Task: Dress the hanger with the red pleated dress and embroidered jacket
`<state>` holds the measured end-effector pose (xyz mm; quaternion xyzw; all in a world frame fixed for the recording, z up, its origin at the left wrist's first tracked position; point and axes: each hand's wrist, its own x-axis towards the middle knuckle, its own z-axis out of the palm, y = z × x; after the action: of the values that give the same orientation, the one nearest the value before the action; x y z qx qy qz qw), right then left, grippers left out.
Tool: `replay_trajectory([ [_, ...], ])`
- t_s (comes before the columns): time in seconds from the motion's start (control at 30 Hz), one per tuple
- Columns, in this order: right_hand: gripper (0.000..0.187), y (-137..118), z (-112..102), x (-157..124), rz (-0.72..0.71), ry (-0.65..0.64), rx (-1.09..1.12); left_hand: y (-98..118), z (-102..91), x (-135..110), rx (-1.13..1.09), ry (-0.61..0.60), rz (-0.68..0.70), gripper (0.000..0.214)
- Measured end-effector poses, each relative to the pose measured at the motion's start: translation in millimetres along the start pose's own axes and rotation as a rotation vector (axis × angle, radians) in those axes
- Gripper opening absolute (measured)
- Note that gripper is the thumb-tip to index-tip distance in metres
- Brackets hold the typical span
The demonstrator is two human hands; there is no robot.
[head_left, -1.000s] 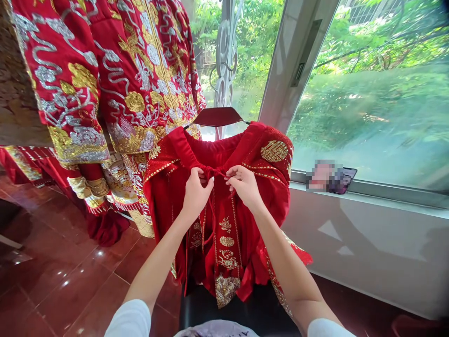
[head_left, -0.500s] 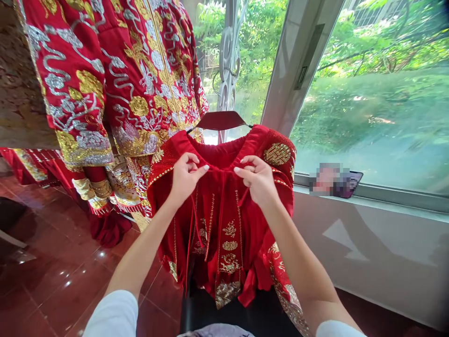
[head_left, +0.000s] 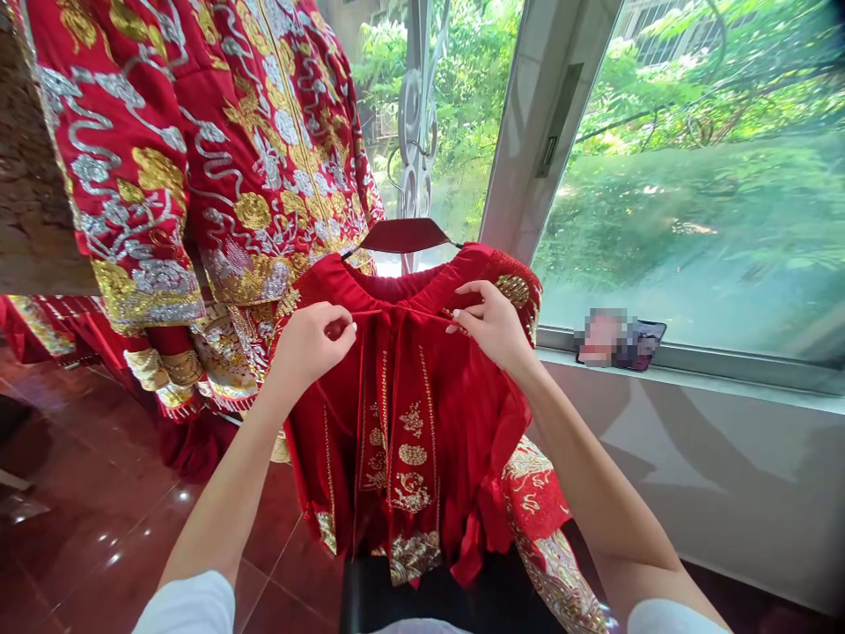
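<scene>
A red skirt (head_left: 409, 414) with gold embroidery hangs in front of me below a dark red hanger (head_left: 402, 236). My left hand (head_left: 310, 339) pinches the skirt's waistband on the left, fingers closed. My right hand (head_left: 492, 321) grips the waistband on the right, fingers closed on the cloth. The waistband is stretched taut between both hands. The skirt's lower hem falls onto a black seat (head_left: 422, 599) near my body.
A red jacket (head_left: 198, 150) with heavy gold and silver embroidery hangs at the left. A white windowsill (head_left: 726, 387) at the right holds a phone (head_left: 637, 343). Large windows face greenery. The floor (head_left: 99, 511) is glossy red tile.
My hands have moved apart along the waistband, from close together at its middle to its two sides, pulling it straight. The view has shifted slightly.
</scene>
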<state>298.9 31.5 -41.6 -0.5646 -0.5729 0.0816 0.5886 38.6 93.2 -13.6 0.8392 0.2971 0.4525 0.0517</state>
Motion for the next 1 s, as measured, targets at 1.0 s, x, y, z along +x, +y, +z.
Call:
replay_trajectory([
  [1.0,0.066,-10.3,59.8,-1.4,-0.668,-0.006,-0.556,20.9,59.0,13.0,-0.388,0.11,-0.078,0.011],
])
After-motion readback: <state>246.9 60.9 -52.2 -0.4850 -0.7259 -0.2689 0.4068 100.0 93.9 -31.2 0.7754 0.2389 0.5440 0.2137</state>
